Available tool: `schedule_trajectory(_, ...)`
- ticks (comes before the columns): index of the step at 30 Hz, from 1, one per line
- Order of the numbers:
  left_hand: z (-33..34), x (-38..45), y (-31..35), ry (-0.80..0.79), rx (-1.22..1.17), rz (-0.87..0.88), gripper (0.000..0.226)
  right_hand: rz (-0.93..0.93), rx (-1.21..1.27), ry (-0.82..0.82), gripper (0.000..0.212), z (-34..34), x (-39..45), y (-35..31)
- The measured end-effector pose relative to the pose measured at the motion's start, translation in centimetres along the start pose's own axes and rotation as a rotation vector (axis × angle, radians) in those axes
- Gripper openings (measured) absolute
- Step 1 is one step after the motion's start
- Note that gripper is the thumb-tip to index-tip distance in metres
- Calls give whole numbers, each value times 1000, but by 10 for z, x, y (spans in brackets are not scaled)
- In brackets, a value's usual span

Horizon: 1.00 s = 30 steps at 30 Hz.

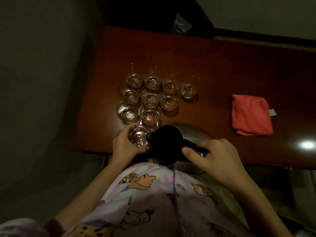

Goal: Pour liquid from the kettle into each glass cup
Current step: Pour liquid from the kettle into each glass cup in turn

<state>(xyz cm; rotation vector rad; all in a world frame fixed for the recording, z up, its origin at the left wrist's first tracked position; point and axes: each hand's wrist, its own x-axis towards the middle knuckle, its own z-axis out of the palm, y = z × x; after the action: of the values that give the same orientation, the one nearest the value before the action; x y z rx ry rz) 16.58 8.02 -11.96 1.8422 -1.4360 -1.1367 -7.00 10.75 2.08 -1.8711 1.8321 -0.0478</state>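
Several clear glass cups (151,100) stand clustered on a dark red-brown wooden table (222,69). The nearest cup (138,136) sits at the table's front edge, and my left hand (124,146) is wrapped around its left side. A black and steel kettle (168,144) is tilted left, its spout touching that cup's right rim. My right hand (215,156) grips the kettle's black handle. Clear liquid shows in the held cup and in the cups behind it.
A folded red cloth (250,115) lies on the table to the right. A bright light reflection (307,144) shines near the table's right front edge. A crumpled plastic bag (181,24) sits beyond the far edge. My patterned shirt fills the bottom of the view.
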Motion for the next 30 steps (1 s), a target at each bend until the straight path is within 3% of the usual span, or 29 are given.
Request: schedule_trajectory(30, 0, -3, -6, -5, -14, 25, 82, -10, -12, -24, 60, -2, -5, -3)
